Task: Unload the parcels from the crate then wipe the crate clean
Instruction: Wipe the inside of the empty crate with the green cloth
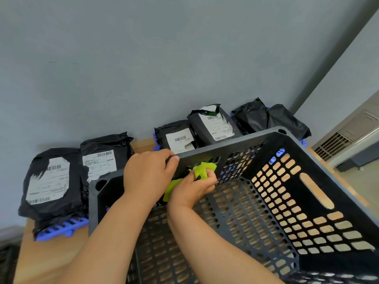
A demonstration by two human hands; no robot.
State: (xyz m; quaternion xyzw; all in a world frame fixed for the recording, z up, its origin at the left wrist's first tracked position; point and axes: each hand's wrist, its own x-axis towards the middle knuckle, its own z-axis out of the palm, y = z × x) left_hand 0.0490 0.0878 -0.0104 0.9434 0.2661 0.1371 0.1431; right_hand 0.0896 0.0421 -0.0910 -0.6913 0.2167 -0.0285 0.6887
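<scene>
I see the left hand (147, 173) with fingers (173, 160) curled over the black crate (225, 147) at its far rim, gripping it. The right hand (192, 189) clenches the green cloth (203, 170) against that side's inner face. The crate is on the worktop (51, 261), with black parcels (49, 181) lined up outside, just behind it.

Looks like a parcel sorting or mailroom space, not a home. Black poly-bag parcels (176, 130) carry printed shipping labels (180, 140) with barcodes, and they stand in a row against a bare grey-blue wall (143, 58). They sit on blue slatted plastic trays (61, 228) on a plain wooden desk (41, 259). A black perforated plastic handling crate (225, 145) sits in front. A grey metal unit (336, 144) with a vent grille stands at right. Utilitarian fit-out with bare finishes throughout.
</scene>
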